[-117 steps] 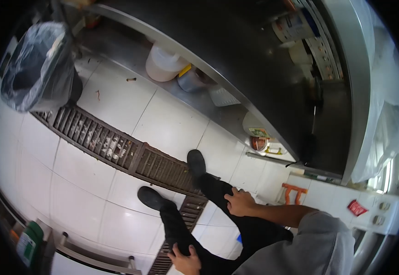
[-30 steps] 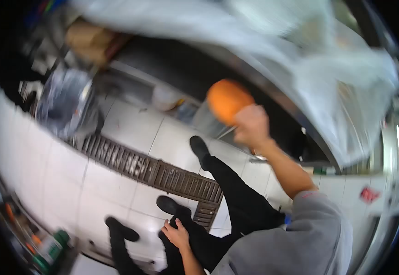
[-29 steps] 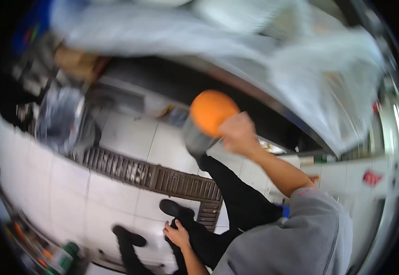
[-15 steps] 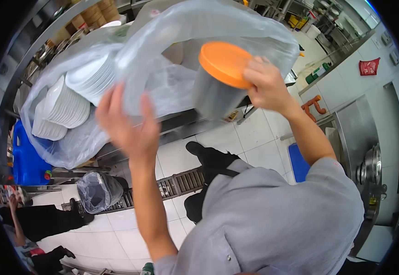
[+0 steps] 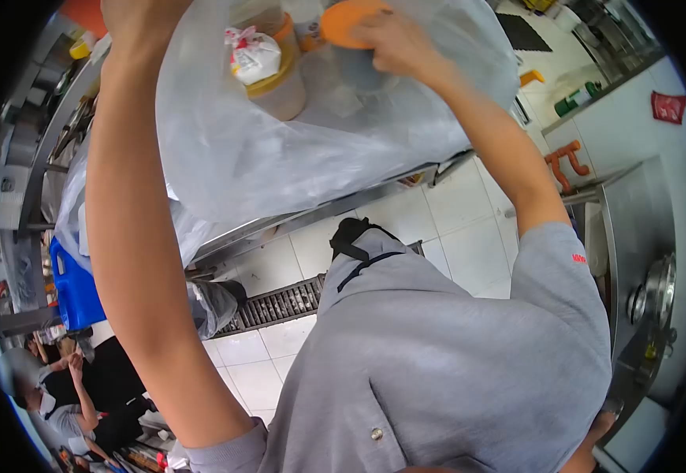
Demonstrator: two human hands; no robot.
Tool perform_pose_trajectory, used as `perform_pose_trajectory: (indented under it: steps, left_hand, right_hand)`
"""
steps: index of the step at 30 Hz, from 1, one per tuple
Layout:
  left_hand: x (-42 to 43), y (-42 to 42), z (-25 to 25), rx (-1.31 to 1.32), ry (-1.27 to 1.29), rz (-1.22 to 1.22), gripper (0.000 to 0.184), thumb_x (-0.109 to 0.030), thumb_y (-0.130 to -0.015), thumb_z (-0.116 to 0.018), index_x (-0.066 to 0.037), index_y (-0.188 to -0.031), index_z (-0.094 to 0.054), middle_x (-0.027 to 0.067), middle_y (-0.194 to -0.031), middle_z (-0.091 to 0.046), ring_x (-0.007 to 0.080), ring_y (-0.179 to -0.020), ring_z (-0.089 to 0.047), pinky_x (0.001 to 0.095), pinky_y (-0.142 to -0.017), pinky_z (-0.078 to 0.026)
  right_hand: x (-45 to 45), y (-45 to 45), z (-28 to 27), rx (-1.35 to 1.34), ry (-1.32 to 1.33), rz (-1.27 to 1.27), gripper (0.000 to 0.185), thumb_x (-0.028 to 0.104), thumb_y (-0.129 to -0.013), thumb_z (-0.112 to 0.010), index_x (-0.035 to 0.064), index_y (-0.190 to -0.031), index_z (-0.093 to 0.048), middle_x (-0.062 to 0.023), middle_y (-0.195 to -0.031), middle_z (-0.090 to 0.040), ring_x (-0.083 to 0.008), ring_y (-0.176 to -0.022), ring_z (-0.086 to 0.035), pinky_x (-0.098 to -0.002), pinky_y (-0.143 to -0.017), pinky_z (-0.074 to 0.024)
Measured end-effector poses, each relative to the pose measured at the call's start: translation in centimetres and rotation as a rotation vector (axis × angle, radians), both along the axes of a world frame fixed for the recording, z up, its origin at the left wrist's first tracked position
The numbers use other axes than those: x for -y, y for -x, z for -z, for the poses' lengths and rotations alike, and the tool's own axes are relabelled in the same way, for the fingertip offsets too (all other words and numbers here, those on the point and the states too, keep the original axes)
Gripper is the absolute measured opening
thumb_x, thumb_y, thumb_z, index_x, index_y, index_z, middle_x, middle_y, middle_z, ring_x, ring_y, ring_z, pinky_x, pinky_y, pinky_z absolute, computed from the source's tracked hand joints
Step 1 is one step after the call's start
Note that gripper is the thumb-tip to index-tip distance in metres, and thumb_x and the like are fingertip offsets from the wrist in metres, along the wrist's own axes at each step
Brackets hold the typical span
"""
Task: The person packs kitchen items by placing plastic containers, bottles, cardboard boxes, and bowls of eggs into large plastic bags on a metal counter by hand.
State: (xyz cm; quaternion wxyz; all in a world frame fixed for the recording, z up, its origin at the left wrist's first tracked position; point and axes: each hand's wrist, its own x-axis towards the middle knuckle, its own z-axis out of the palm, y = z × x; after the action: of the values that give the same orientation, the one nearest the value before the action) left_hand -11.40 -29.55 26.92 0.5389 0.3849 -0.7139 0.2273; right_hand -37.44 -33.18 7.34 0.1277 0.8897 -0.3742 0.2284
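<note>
My right hand (image 5: 398, 43) is closed on the rim of an orange lid (image 5: 347, 24), which tops a dark translucent container (image 5: 356, 69). The container sits at the opening of a large clear plastic bag (image 5: 217, 165) on the metal table. To its left stands a tub with a yellow rim (image 5: 280, 94), and a white packet with red print (image 5: 252, 55) rests on top of it. My left hand (image 5: 142, 20) reaches to the top edge by the bag's left side; its fingers are cut off by the frame.
On the lower left are a blue jug (image 5: 75, 288) and a lined bin (image 5: 215, 303) beside a floor drain grate (image 5: 276, 307). Another person (image 5: 67, 394) is further left. A steel counter (image 5: 634, 213) with metal bowls (image 5: 654, 288) runs along the right.
My right hand has carried the lidded container up and away over the bag. My left hand has moved up to the top edge. The view has shifted, and the stacked white dishes are no longer visible.
</note>
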Motion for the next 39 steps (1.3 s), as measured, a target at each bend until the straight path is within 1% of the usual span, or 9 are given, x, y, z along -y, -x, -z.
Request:
perform_pose_trajectory:
  steps: [5, 7, 9, 13, 15, 25, 31, 36, 39]
  left_hand:
    - [-2.9, -0.7, -2.0, 0.135, -0.023, -0.015, 0.020, -0.011, -0.088, -0.060, 0.000, -0.102, -0.070, 0.0242, -0.086, -0.069, 0.0366, -0.081, -0.069, 0.0385, -0.076, -0.050]
    - [-0.8, -2.3, -3.0, -0.161, -0.295, 0.185, 0.018, -0.011, -0.087, -0.060, -0.002, -0.099, -0.069, 0.0243, -0.083, -0.068, 0.0387, -0.080, -0.068, 0.0409, -0.074, -0.050]
    - [-3.9, -0.4, -2.1, 0.158, -0.032, -0.067, 0.017, -0.013, -0.086, -0.059, -0.004, -0.098, -0.068, 0.0241, -0.082, -0.067, 0.0412, -0.082, -0.066, 0.0446, -0.071, -0.050]
    - [-3.0, -0.1, -1.0, 0.251, 0.023, -0.052, 0.011, -0.014, -0.087, -0.059, -0.004, -0.088, -0.063, 0.0211, -0.075, -0.064, 0.0413, -0.076, -0.064, 0.0478, -0.066, -0.048]
    - [-2.1, 0.8, -0.4, 0.175, 0.007, 0.028, 0.011, -0.013, -0.087, -0.058, -0.003, -0.085, -0.060, 0.0197, -0.072, -0.063, 0.0403, -0.073, -0.064, 0.0477, -0.064, -0.047]
    - [0.7, 3.8, -2.8, 0.297, 0.207, 0.284, 0.004, -0.004, -0.081, -0.064, -0.002, -0.081, -0.060, 0.0172, -0.067, -0.060, 0.0355, -0.062, -0.061, 0.0419, -0.055, -0.043]
    - [1.7, 2.9, -2.3, 0.380, 0.028, 0.240, 0.006, -0.005, -0.077, -0.064, -0.005, -0.076, -0.058, 0.0140, -0.062, -0.056, 0.0316, -0.057, -0.061, 0.0400, -0.050, -0.043]
    - [2.1, 1.9, -0.5, 0.416, -0.027, 0.091, 0.004, -0.008, -0.076, -0.063, -0.008, -0.076, -0.059, 0.0102, -0.061, -0.057, 0.0309, -0.056, -0.060, 0.0396, -0.049, -0.046]
    - [2.4, 0.9, -0.7, 0.347, 0.000, 0.229, 0.004, -0.010, -0.076, -0.063, -0.009, -0.077, -0.060, 0.0092, -0.062, -0.058, 0.0308, -0.056, -0.061, 0.0386, -0.050, -0.048]
  right_hand:
    - [7.9, 1.3, -0.7, 0.147, -0.352, 0.102, 0.057, -0.004, -0.077, -0.056, 0.0066, -0.133, -0.052, -0.0170, -0.129, -0.060, -0.0350, -0.121, -0.057, -0.0446, -0.100, -0.0469]
    - [11.8, 3.6, 2.8, 0.384, -0.182, -0.052, 0.056, -0.013, -0.072, -0.054, 0.0071, -0.124, -0.060, -0.0190, -0.125, -0.061, -0.0422, -0.121, -0.054, -0.0457, -0.103, -0.0438]
    - [11.2, 5.5, 2.5, 0.356, -0.166, 0.141, 0.056, -0.010, -0.074, -0.056, 0.0083, -0.127, -0.060, -0.0187, -0.126, -0.061, -0.0403, -0.122, -0.053, -0.0469, -0.100, -0.0456]
    - [11.0, 6.8, 1.3, 0.129, -0.243, 0.596, 0.053, -0.004, -0.074, -0.061, 0.0076, -0.126, -0.060, -0.0194, -0.126, -0.061, -0.0393, -0.122, -0.054, -0.0491, -0.098, -0.0467]
    - [10.5, 6.9, 1.5, 0.043, 0.032, 0.571, 0.052, 0.000, -0.073, -0.064, 0.0074, -0.124, -0.061, -0.0189, -0.122, -0.063, -0.0382, -0.118, -0.057, -0.0494, -0.097, -0.0476]
    - [19.2, 5.3, 2.1, -0.209, -0.063, 0.645, 0.047, 0.016, -0.074, -0.067, 0.0128, -0.121, -0.063, -0.0135, -0.112, -0.068, -0.0327, -0.103, -0.065, -0.0470, -0.085, -0.0524]
    - [25.3, 7.5, 6.7, -0.047, 0.269, 0.571, 0.041, 0.018, -0.074, -0.069, 0.0104, -0.114, -0.064, -0.0141, -0.114, -0.067, -0.0329, -0.103, -0.065, -0.0471, -0.087, -0.0518]
    - [24.7, 7.6, 7.5, -0.079, -0.113, 0.576, 0.039, 0.017, -0.076, -0.068, 0.0075, -0.113, -0.064, -0.0177, -0.113, -0.066, -0.0365, -0.102, -0.065, -0.0476, -0.089, -0.0515]
    - [23.0, 6.4, 7.2, -0.115, 0.079, 0.544, 0.041, 0.018, -0.076, -0.069, 0.0063, -0.115, -0.064, -0.0185, -0.111, -0.067, -0.0372, -0.102, -0.065, -0.0472, -0.089, -0.0517]
